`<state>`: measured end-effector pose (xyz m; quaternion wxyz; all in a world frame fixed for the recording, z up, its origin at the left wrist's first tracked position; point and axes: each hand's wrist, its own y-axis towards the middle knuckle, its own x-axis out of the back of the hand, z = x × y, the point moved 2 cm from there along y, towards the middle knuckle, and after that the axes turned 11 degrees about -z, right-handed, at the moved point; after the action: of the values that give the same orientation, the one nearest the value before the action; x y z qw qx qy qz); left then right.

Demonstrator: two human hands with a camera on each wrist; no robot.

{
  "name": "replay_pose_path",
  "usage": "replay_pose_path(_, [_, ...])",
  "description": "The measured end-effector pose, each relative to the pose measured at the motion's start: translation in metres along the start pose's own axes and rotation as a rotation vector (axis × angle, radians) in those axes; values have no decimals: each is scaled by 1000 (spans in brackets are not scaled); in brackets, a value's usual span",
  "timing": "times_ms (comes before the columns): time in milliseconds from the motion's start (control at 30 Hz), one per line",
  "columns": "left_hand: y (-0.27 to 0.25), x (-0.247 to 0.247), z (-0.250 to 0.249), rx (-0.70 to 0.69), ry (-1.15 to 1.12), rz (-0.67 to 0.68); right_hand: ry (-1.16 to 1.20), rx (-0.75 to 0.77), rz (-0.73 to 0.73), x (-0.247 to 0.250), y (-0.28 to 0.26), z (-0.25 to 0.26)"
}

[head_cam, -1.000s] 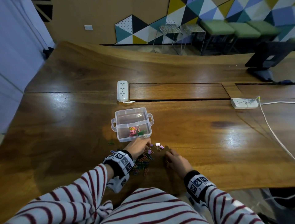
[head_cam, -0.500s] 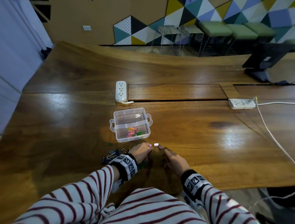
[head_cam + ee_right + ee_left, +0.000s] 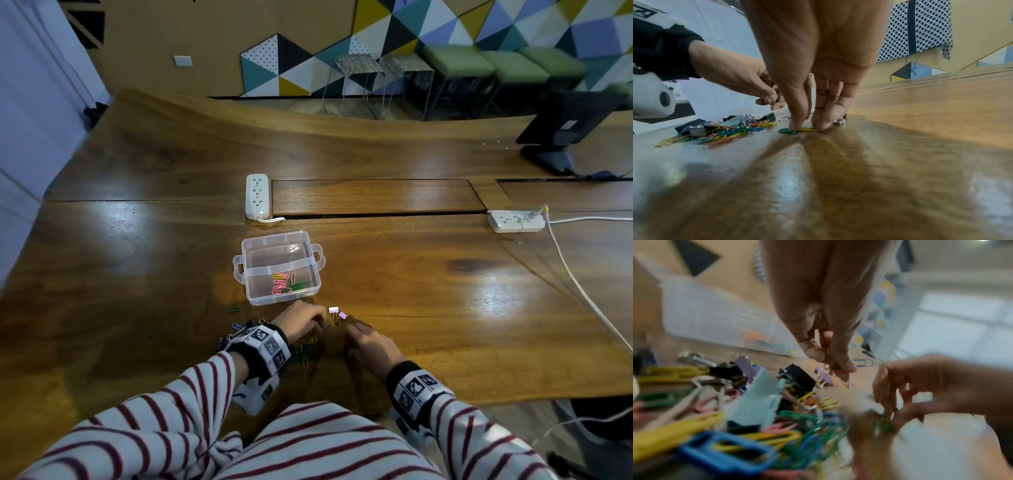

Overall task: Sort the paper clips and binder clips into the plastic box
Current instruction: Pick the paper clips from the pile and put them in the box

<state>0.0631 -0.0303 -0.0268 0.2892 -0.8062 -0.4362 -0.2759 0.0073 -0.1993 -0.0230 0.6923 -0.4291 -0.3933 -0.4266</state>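
Hands work side by side at a wooden table (image 3: 394, 274): the left hand (image 3: 301, 320) pinches a few clips, the right hand (image 3: 368, 342) pinches a green clip (image 3: 788, 131) and a yellow clip (image 3: 807, 129) against the wood. Clear box (image 3: 317, 274), holding clips, sits just beyond the left hand; clip pile (image 3: 305, 353) lies beneath its wrist.

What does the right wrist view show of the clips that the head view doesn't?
Only the right wrist view: fingers of the right hand pressing a green paper clip and a yellow paper clip on the table. Only the head view: the plastic box, clips in its near compartment. Both: left hand and the clip pile.
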Motion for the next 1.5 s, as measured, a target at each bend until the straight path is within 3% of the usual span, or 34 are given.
replay_pose_path(233, [7,35,6,182,-428,-178,-61,-1,-15,-8,4,17])
replay_pose_path(367, [14,67,22,258,-453,-306,-82,5,-16,-10,6,19])
replay_pose_path(500, [23,89,33,289,-335,-396,-135,28,21,-11,7,23])
replay_pose_path(600, [27,92,38,310,-191,-353,-115,50,27,-6,9,23])
replay_pose_path(733, [23,92,35,266,-109,-254,271,-83,-62,15,33,19])
replay_pose_path(867, [13,96,30,253,-107,-351,619,-162,-169,47,69,37])
replay_pose_path(1000, [-6,91,20,179,-104,-422,656,-140,-227,67,104,59])
replay_pose_path(1067, [-19,79,14,112,-100,-400,586,-79,-218,67,115,66])
replay_pose_path(1167, [-36,56,13,20,54,-215,422,2,-174,59,118,66])
replay_pose_path(1267, [-47,35,17,12,175,-81,304,65,-195,47,101,56])
replay_pose_path(1333, [-55,21,15,11,238,2,208,120,-106,30,82,52])
replay_pose_path(1500, [-64,-5,6,-105,549,21,68,154,42,-11,39,49])
